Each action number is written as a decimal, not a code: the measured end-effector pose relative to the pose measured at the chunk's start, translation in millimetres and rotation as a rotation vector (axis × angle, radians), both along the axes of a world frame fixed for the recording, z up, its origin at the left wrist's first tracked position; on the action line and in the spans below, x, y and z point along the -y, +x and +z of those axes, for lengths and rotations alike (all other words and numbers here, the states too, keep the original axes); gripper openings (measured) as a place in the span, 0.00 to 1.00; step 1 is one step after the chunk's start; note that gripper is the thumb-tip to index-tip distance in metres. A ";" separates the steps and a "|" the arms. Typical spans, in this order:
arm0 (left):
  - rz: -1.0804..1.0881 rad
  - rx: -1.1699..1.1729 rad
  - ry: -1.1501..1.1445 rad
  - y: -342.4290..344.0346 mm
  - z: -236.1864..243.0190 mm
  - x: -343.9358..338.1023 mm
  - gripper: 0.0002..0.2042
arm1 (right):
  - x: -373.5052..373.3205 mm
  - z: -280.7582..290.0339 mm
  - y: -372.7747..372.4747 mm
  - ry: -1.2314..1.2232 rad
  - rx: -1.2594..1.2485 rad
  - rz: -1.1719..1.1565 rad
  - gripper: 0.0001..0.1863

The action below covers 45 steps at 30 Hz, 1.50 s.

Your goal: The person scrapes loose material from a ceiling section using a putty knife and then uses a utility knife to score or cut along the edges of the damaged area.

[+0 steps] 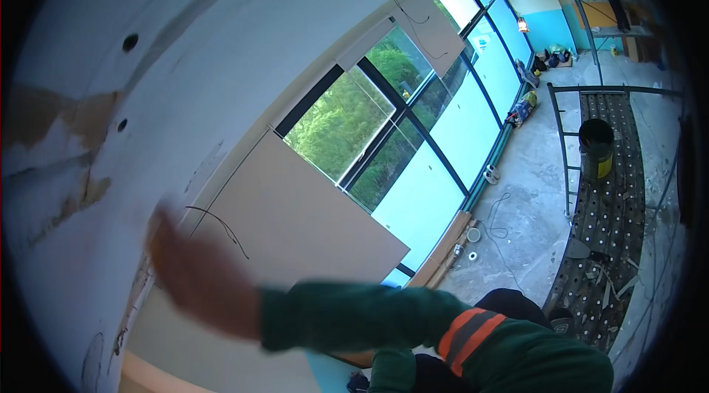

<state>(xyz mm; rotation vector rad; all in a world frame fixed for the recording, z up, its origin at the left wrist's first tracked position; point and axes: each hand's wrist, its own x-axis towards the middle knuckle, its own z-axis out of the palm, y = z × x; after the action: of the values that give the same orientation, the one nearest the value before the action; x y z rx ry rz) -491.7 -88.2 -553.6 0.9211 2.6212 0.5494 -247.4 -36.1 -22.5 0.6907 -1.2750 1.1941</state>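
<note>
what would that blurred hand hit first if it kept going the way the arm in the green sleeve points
Probably the white plastered surface at the upper left. The hand is motion-blurred and reaches leftward toward it, near the thin black wire. Depth is unclear, so it may be touching already.

The blurred hand (193, 278) presses close to the white plastered ceiling (221, 38). A thin black dangling wire (221, 224) blocks its one o'clock; open air lies toward four o'clock.
</note>
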 end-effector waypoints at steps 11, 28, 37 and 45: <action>-0.101 0.092 -0.001 0.5 -2.5 -32.6 0.26 | 111.0 -119.8 -36.4 0.834 0.610 0.492 0.36; -0.126 0.327 0.016 7.4 -2.9 -93.0 0.27 | -290.4 -569.4 90.9 0.665 1.806 -0.620 0.21; -0.155 0.410 0.388 -41.7 -2.2 -162.2 0.19 | -291.5 -684.6 298.1 0.188 2.051 -0.865 0.14; -0.022 0.590 0.145 7.6 30.6 -178.2 0.20 | -257.2 -684.5 360.6 -0.236 2.109 -0.839 0.14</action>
<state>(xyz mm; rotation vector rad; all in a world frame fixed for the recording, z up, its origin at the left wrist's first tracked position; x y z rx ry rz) -484.1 89.9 -523.0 0.6907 2.0584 0.8626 113.2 221.0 -707.0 -1.7319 -2.4587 1.0069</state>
